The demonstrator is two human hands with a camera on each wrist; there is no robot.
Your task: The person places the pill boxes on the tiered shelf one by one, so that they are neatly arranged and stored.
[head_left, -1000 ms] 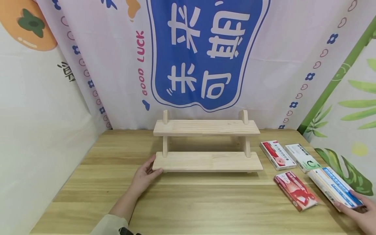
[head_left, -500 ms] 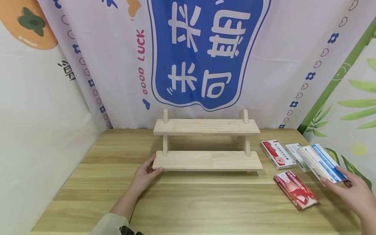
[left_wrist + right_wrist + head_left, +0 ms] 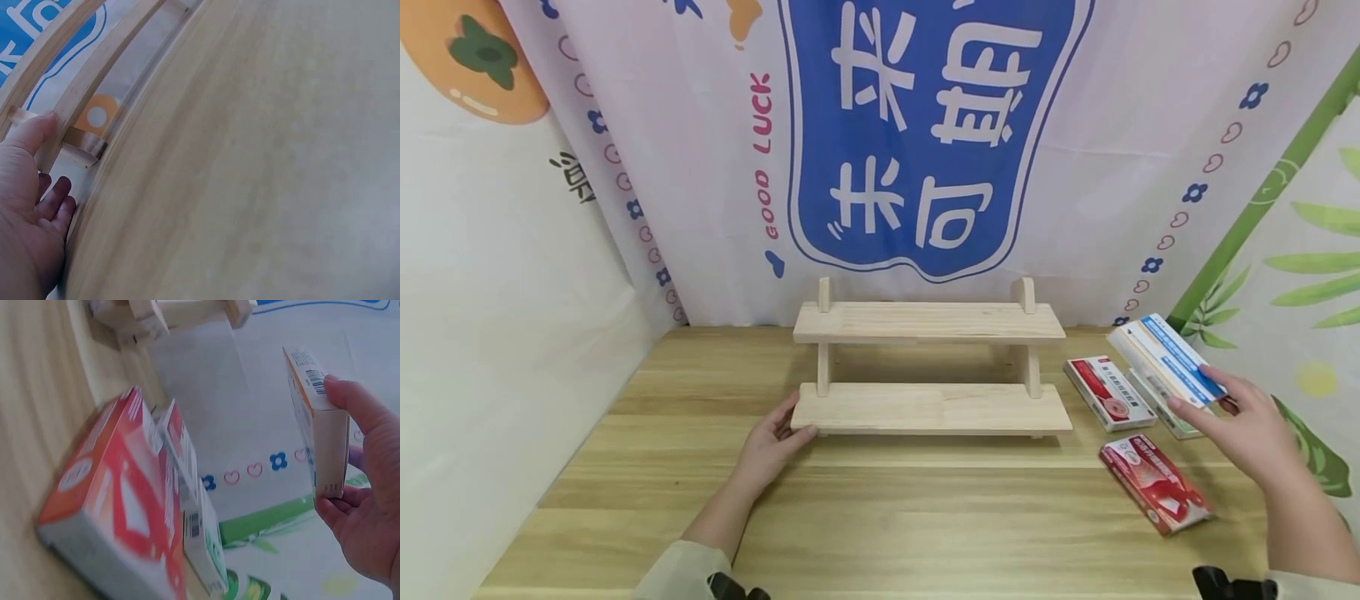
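A two-tier wooden display shelf [image 3: 928,408] stands on the table against the back cloth. At the left end of its lower board, my left hand [image 3: 767,454] grips the edge; the left wrist view shows the thumb on the board [image 3: 81,90] and the fingers below it. My right hand [image 3: 1251,429] pinches a blue-and-white medicine box [image 3: 1168,358] between thumb and fingers, raised above the table. Beneath that box, a white-and-green medicine box [image 3: 1180,425] is partly hidden. To its left lies a red-and-white medicine box [image 3: 1110,393]; nearer the front is a red medicine box [image 3: 1155,485].
The wooden table [image 3: 925,517] ends at a printed cloth [image 3: 715,275] behind the shelf. White sheeting [image 3: 497,317] closes off the left side, and a leaf-patterned cloth [image 3: 1307,333] hangs on the right.
My right hand has lifted the blue-and-white medicine box off the table and carried it back and leftward, over the white-and-green one. The left hand stays on the shelf.
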